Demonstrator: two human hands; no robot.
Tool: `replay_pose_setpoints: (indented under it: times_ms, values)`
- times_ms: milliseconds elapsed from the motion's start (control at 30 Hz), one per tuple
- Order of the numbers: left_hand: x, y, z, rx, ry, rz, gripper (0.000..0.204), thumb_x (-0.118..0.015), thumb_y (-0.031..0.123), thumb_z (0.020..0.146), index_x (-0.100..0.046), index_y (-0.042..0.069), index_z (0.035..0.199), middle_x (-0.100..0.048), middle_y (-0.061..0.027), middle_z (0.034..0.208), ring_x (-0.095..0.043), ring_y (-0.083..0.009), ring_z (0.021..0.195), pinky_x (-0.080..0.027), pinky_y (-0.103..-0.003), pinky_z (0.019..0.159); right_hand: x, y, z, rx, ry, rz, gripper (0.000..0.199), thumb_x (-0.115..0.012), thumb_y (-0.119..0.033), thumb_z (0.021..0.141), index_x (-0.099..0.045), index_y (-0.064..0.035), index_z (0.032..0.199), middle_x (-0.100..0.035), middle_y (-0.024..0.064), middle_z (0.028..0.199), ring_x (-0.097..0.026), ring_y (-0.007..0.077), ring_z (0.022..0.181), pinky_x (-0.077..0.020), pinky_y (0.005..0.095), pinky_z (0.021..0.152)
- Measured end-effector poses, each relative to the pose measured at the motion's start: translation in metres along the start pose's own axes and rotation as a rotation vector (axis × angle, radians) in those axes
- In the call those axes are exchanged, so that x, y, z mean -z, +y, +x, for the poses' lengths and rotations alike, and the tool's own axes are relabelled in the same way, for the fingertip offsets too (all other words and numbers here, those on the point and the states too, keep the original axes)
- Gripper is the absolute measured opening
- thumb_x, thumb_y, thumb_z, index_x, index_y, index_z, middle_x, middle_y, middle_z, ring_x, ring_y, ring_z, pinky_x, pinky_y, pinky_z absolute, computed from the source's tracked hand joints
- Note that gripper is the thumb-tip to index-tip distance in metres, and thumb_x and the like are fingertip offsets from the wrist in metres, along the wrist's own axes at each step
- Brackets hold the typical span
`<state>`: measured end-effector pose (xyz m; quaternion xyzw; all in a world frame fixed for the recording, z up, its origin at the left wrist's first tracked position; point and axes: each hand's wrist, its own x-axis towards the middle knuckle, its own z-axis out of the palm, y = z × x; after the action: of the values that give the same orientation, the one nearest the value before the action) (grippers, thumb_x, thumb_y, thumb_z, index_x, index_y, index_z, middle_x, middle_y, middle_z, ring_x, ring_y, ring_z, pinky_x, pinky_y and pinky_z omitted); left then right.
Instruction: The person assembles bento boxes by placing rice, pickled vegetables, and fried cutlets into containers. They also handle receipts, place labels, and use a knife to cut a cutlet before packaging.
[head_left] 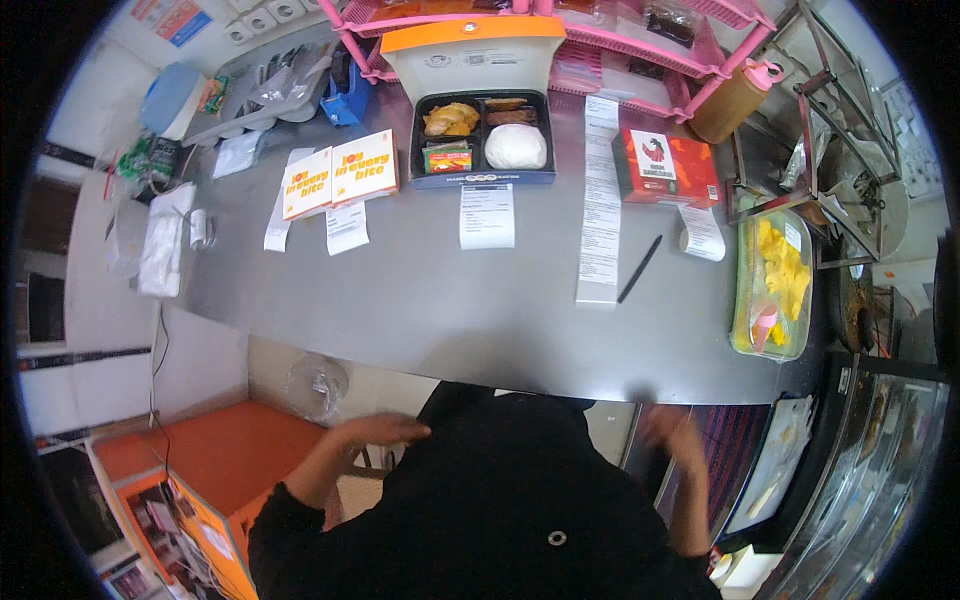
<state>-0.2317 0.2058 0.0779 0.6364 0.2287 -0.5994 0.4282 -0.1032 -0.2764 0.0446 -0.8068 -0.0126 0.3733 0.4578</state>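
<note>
My left hand (390, 430) hangs in front of my body, below the table's near edge, with its fingers stretched out and nothing visible in it. My right hand (668, 430), smeared by motion, is at the same edge further right; its fingers cannot be made out. Both are apart from the things on the table. At the far middle stands an open meal box (482, 181) with an orange-edged lid raised. Its black tray holds fried pieces (451, 119), brown strips (506, 116), a white wrapped mound (516, 147) and sachets (448, 160). A receipt (487, 217) lies before it.
Two small printed boxes (340, 175) sit on receipts at left. A long receipt (600, 210), a black pen (640, 268) and a red box (665, 168) lie right. A tub (740, 318) holds yellow pieces. Pink racks (640, 55) and a metal frame (835, 130) stand behind.
</note>
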Motion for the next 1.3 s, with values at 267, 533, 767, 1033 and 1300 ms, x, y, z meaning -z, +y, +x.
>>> replay_pose_setpoints:
  times_ms: [267,533,767,1033,1300]
  values:
    - [0.166,0.116,0.044,-1.174,1.012,1.027,0.058,-0.063,0.027,0.080,-0.045,0.005,0.130,-0.037,-0.0171,0.141,-0.034,-0.0329,0.131,-0.027,-0.046,0.107,0.025,-0.126,0.157,0.669,0.448,-1.385,0.038,-0.051,0.000,0.077,-0.059,-0.0084,0.113,-0.056,0.0082,0.121,-0.054,0.0285,0.105,-0.0463,0.0384,0.088]
    - [0.204,0.109,0.091,-1.304,0.833,1.021,0.067,-0.064,0.043,0.076,-0.047,0.004,0.128,-0.042,-0.0166,0.136,-0.036,-0.0331,0.128,-0.028,-0.049,0.106,0.025,-0.126,0.154,0.618,0.372,-1.429,0.031,-0.054,-0.007,0.077,-0.057,-0.0076,0.108,-0.053,0.0075,0.126,-0.054,0.0295,0.108,-0.0480,0.0393,0.086]
    - [0.207,0.112,0.092,-1.338,0.885,0.946,0.062,-0.063,0.045,0.077,-0.052,0.006,0.123,-0.047,-0.0163,0.130,-0.038,-0.0323,0.127,-0.029,-0.049,0.105,0.035,-0.092,0.160,0.627,0.855,-0.841,0.024,-0.057,-0.016,0.085,-0.056,-0.0025,0.105,-0.060,0.0106,0.096,-0.061,0.0223,0.091,-0.0504,0.0353,0.077]
    - [0.207,0.113,0.091,-1.350,0.927,0.916,0.054,-0.064,0.042,0.077,-0.056,0.005,0.116,-0.051,-0.0130,0.126,-0.040,-0.0306,0.126,-0.031,-0.047,0.104,-0.199,-0.243,0.254,0.590,0.306,0.720,0.028,-0.054,-0.016,0.093,-0.058,0.0032,0.114,-0.063,0.0115,0.083,-0.060,0.0163,0.077,-0.0479,0.0274,0.072]
    - [0.208,0.110,0.093,-1.336,0.908,0.892,0.055,-0.065,0.042,0.076,-0.056,0.006,0.117,-0.053,-0.0108,0.126,-0.042,-0.0290,0.124,-0.030,-0.047,0.104,-0.219,-0.223,0.269,0.543,0.582,0.259,0.005,-0.060,-0.004,0.083,-0.060,0.0012,0.084,-0.065,0.0063,0.077,-0.059,0.0097,0.067,-0.0471,0.0236,0.062]
